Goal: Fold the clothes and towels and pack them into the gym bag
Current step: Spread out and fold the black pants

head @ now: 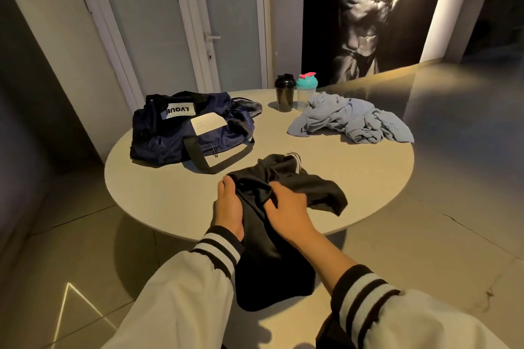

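Clothes are laid out with a gym bag on a round pale table, which is the largest thing in view. The dark blue gym bag is set on the table's far left part, slumped, with one black strap looped out towards the near side. Whether its zip is open cannot be told, and the small print on its white patch cannot be read. A light blue cloth is heaped in a crumpled pile on the far right part, well apart from the bag.

A black garment is draped over the near edge of the table, its upper part bunched on the tabletop and its lower part hanging down below the rim. White stripes are seen at its far end, but what kind of garment it is cannot be made out. It is held by both hands. The left hand is laid along the cloth's left edge, and the fabric is pinched at its fingertips; the thumb is hidden. The right hand is curled into a fold of the cloth, just beside the left.

A black bottle and a teal-lidded bottle are stood touching at the far edge; the latter's base is hidden behind the blue cloth.
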Available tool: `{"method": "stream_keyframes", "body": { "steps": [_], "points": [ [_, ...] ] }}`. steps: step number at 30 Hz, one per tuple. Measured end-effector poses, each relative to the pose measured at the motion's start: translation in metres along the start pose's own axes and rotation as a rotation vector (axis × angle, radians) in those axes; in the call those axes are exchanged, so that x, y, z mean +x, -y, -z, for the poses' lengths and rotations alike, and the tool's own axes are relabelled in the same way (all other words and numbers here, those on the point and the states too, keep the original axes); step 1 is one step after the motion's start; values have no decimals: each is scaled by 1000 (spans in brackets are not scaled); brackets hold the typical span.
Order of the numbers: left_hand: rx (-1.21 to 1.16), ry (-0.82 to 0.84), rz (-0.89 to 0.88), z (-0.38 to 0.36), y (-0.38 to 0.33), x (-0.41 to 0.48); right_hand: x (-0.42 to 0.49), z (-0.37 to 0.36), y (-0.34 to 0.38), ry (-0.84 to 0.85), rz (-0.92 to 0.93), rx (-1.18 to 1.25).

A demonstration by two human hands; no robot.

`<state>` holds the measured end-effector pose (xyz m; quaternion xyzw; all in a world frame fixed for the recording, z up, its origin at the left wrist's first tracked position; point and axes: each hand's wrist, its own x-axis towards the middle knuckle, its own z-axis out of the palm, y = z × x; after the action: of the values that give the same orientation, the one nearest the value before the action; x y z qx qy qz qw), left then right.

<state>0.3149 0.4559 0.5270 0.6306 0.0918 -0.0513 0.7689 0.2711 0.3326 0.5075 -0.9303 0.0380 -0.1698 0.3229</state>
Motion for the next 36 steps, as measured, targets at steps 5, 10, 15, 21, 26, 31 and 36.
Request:
{"method": "stream_keyframes", "body": {
  "steps": [5, 10, 15, 21, 26, 31, 36],
  "points": [
    [-149, 270, -5, -19, -2, -11, -9, 4, -17, -6, 178, -22],
    [-72, 308, -42, -68, -6, -26, -18, 23, -33, -222, 90, -238],
    [-157, -33, -58, -57, -6, -10, -14, 34, -46, -74, -81, -282],
    [-15, -392, -237, 13, -14, 16, 6, 26, -38, 103, -169, -440],
    [715, -185, -554, 43, 5, 23, 17, 8, -18, 126, 9, -319],
    [1049, 395, -640, 23, -5, 10, 16, 6, -17, 162, 164, -50],
    [1445, 447, -348, 20, -5, 26, 8, 8, -28, 175, 98, -299]
  ]
}}
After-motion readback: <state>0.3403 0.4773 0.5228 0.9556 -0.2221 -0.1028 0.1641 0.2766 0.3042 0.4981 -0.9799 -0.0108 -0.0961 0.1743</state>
